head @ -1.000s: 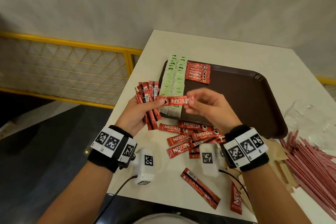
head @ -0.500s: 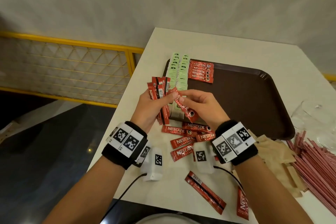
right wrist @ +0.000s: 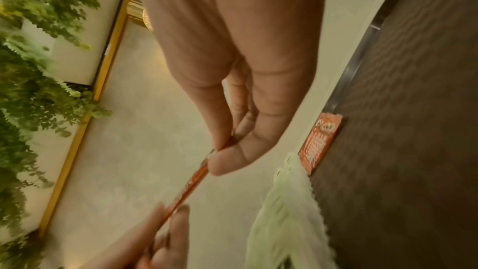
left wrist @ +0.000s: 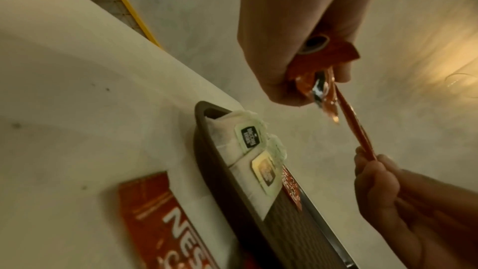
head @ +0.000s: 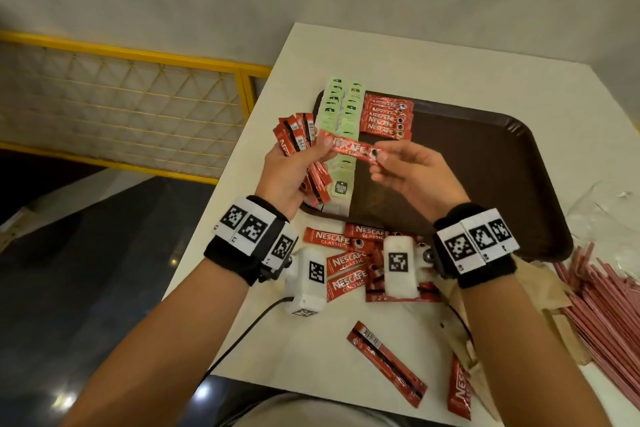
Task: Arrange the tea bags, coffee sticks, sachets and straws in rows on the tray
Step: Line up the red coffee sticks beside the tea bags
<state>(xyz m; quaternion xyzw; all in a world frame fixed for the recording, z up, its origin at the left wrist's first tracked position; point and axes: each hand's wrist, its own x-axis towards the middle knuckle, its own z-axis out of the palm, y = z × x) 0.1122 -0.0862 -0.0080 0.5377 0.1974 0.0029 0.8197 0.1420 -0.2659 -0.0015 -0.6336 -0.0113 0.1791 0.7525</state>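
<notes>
**One coffee stick stretched between both hands above the tray**

At the left, the left hand (head: 287, 173) clasps a fanned bundle of red coffee sticks (head: 300, 149), their long axes running roughly away from the person, tips spread upward. Its thumb and forefinger also pinch the left end of a single coffee stick (head: 349, 146). That stick lies nearly level, long axis left to right, printed face up, held in the air above the tray's near-left part. The right hand (head: 415, 177) pinches its right end between thumb and fingertips, the other fingers loosely curled.

The brown tray (head: 485, 163) sits on the white table (head: 433, 59). Along its left edge lie two columns of overlapping green tea bags (head: 341, 114); just beside them, a short row of coffee sticks (head: 386, 121) is stacked crosswise, each pointing left to right.

On the table near the wrists, loose coffee sticks (head: 341, 263) lie at mixed angles. Brown sachets (head: 550, 291) and a pile of red straws (head: 609, 308) lie at the right.
</notes>
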